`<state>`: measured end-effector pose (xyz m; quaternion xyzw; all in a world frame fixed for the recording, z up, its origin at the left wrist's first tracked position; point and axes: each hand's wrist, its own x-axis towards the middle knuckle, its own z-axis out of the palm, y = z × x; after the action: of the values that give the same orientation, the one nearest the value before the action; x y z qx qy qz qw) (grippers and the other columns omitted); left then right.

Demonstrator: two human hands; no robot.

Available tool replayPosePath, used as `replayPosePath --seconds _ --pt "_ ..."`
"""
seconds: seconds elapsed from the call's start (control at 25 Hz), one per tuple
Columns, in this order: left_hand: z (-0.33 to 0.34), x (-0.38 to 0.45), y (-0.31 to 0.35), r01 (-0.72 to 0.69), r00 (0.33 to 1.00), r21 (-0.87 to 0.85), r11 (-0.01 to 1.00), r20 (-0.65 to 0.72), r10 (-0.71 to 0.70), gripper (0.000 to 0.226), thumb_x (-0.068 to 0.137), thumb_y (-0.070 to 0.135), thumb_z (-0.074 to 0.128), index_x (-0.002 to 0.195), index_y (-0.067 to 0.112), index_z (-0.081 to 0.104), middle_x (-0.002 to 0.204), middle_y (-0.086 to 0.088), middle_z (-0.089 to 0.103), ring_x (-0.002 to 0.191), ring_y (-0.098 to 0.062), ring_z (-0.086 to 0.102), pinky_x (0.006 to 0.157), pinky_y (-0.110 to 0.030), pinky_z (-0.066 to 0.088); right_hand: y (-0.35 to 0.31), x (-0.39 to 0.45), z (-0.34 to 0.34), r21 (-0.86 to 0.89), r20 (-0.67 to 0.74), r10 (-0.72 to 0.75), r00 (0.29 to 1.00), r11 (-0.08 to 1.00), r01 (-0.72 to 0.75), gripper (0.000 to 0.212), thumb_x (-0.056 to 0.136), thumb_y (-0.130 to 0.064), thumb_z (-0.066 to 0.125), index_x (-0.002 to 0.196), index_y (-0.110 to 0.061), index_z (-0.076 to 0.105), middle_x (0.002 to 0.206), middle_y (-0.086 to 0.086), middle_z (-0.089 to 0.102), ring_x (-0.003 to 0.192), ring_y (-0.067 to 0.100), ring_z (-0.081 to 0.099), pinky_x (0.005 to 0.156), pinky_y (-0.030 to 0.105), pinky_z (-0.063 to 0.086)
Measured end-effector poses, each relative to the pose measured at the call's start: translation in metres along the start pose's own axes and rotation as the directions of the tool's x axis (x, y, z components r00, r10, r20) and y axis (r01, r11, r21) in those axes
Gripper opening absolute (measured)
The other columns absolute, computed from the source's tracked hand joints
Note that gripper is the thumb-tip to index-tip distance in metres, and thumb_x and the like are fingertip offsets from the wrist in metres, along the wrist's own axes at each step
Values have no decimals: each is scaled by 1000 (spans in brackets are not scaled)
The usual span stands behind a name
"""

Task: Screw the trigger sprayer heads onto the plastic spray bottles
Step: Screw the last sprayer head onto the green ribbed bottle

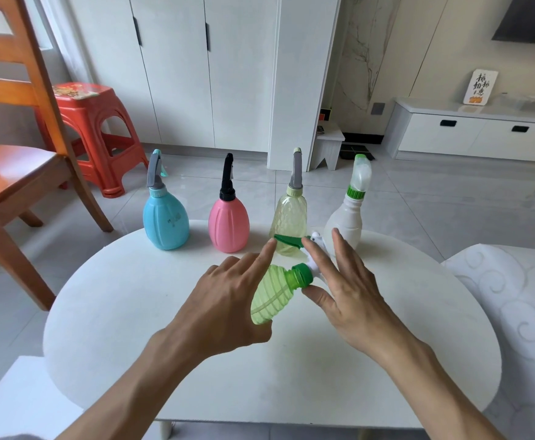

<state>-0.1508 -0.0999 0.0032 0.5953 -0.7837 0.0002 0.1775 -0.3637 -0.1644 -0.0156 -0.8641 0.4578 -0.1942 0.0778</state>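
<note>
A light green ribbed bottle [272,296] is held tilted above the round white table [126,312], its neck pointing up and to the right. The left hand [228,306] holds the bottle's body from the left and below; its forefinger is stretched out straight toward the far bottles and the other fingers [244,265] are loosely spread, so the hold looks light, resting mostly on palm and thumb. The right hand [345,287] is at the neck, fingers fanned wide and straight rather than curled. Its thumb [318,296] presses the green cap [302,274] from below, while the fingers lie over the white sprayer head [315,249], whose dark green trigger [288,240] sticks out to the left. The cap sits on the bottle's neck; how far it is threaded on cannot be told.

At the far edge of the table four bottles stand upright in a row with sprayers on: blue [164,220], pink [228,225], pale yellow [288,223] and white [345,227]
</note>
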Motion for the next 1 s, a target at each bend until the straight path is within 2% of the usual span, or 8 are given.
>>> replayPosePath --seconds 0.04,0.12,0.2,0.4,0.6,0.76,0.88,1.0 --pt "0 -1 0 0 1000 -17 1000 3 0 115 60 48 72 155 21 12 134 2 57 100 -23 57 82 -36 52 -2 0 0 33 1 -41 999 999 41 67 97 -36 55 155 -34 21 167 5 8 153 25 9 116 43 22" --pt "-1 -1 -1 3 1000 -58 998 1 -3 117 60 50 71 155 25 8 136 4 56 104 -23 56 85 -37 51 -4 3 -6 32 -90 -195 977 980 198 54 90 -20 71 140 -20 53 160 11 31 148 32 27 114 50 32" --pt "-2 -1 -2 22 1000 -113 993 14 -21 119 59 53 70 155 29 4 134 7 56 105 -22 55 85 -37 51 0 7 -14 -105 -211 -293 933 955 276 40 82 -19 77 121 -18 68 145 11 52 138 35 42 106 54 39" --pt "-2 -3 -12 53 994 -180 982 108 -34 121 56 60 66 151 39 -6 136 10 53 111 -18 52 88 -35 50 -3 4 -11 -258 -227 -439 869 888 381 42 83 -21 71 124 -15 67 122 3 68 125 28 50 108 51 34" --pt "-6 -5 -24 62 983 -223 973 185 -20 122 56 60 69 149 44 -8 144 14 47 122 -15 48 97 -29 44 -7 -2 -18 -1 -264 -414 871 903 429 28 82 -32 67 106 -18 62 106 -13 53 108 10 48 94 30 40" --pt "-5 -5 -24 -20 991 -122 992 131 37 120 59 57 68 151 39 -7 137 9 52 112 -17 52 89 -35 50 -9 -4 -19 27 -217 -411 885 904 427 23 80 -25 75 100 -21 65 95 -13 69 108 17 57 91 25 36" --pt "-6 -5 -24 -76 986 -73 994 145 86 119 61 57 69 152 37 -6 136 9 54 109 -17 53 88 -35 51 -8 -3 -22 95 -156 -378 912 914 395 28 73 -15 85 97 -19 71 99 -26 66 111 14 55 90 27 39" --pt "-7 -4 -21 -102 981 -87 991 154 114 119 61 56 69 151 39 -5 133 10 55 109 -16 53 88 -36 51 -4 -5 -26 228 -94 -311 946 918 325 33 72 -19 86 101 -22 71 111 -47 48 116 -6 46 93 19 38"
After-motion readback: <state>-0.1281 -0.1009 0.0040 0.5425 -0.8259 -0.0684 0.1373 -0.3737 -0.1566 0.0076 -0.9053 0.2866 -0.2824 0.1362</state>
